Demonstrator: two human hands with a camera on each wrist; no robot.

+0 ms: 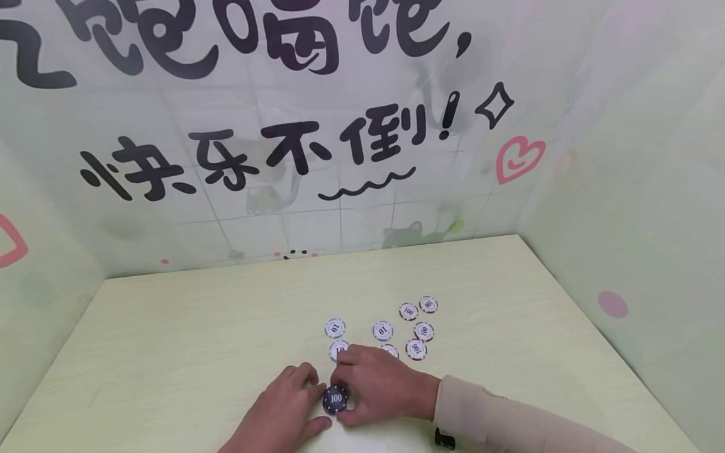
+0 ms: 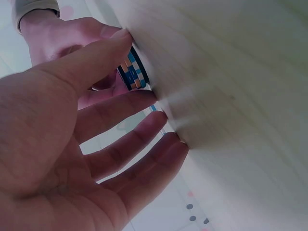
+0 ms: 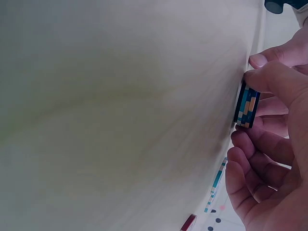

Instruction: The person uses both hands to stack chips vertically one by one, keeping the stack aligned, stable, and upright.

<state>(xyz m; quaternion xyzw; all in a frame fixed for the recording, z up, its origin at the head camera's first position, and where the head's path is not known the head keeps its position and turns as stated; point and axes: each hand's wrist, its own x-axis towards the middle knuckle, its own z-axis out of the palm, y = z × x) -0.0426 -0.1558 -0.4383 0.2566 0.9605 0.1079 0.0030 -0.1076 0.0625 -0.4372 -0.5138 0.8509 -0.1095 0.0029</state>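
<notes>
A short stack of poker chips (image 1: 335,399) sits on the table, its top chip black and marked 100. My right hand (image 1: 382,384) pinches this stack between thumb and fingers from the right. On the left side, my left hand (image 1: 286,406) lies close around the stack with its fingers relaxed and spread, fingertips down at the tabletop. Whether the left fingertips press on the chips I cannot tell. Layered edges of the stack (image 2: 134,71) show between the hands in the left wrist view, and the stack (image 3: 247,107) appears under the right thumb in the right wrist view.
Beyond the hands lie white chips marked 10, one blue-edged chip (image 1: 335,328) at left and another chip (image 1: 382,330) further right. Several red-edged chips, such as one chip (image 1: 416,349), lie farther right. Walls enclose the pale table (image 1: 187,327) at back and sides.
</notes>
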